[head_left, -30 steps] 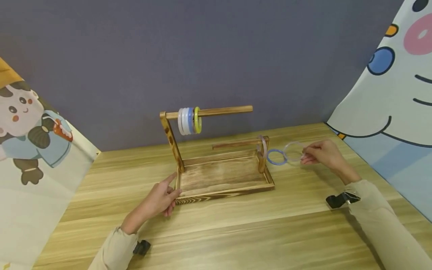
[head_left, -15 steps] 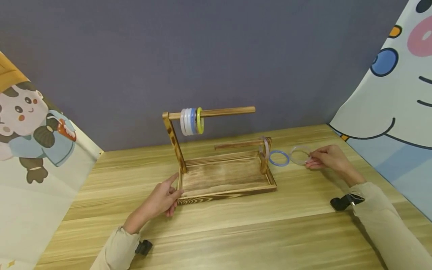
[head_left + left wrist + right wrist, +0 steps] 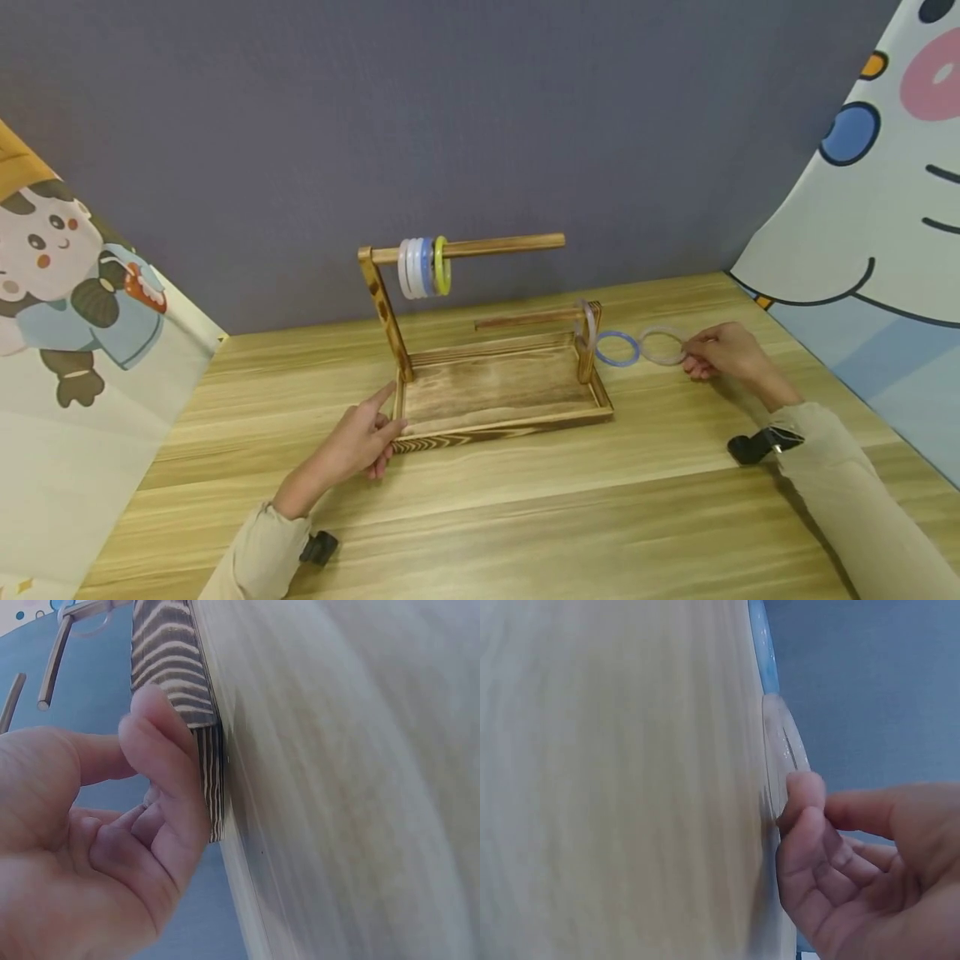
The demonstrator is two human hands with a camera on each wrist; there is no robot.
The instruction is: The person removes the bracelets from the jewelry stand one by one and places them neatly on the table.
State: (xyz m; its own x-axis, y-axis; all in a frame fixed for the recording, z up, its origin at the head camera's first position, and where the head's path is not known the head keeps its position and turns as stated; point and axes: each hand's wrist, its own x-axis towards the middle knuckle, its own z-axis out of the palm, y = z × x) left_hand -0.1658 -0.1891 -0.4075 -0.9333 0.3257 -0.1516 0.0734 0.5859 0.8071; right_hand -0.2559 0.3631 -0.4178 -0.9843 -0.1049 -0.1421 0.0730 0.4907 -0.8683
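In the head view a wooden bangle stand (image 3: 495,430) has a shallow tray, a tall peg at the left and a low peg at the right. My left hand (image 3: 356,442) grips the tray's front left corner, thumb at the front rim and index finger along the left side. To the right of the stand, my right hand (image 3: 731,357) pinches the right edge of a pale, see-through bangle (image 3: 651,360), which lies flat on the table. A blue bangle (image 3: 618,365) lies between it and the stand, nearly edge to edge with the pale one.
Several bangles (image 3: 408,268), whitish, blue and yellow-green, hang on the tall peg near its upright. One pale lilac bangle (image 3: 591,327) hangs on the low peg. A grey partition (image 3: 480,125) stands behind the table (image 3: 525,517), with printed cartoon sheets at both sides.
The pale bangle has gone from raised and overlapping the blue one to flat on the table at its right, my right hand still on its edge. My left hand has stayed at the tray corner.
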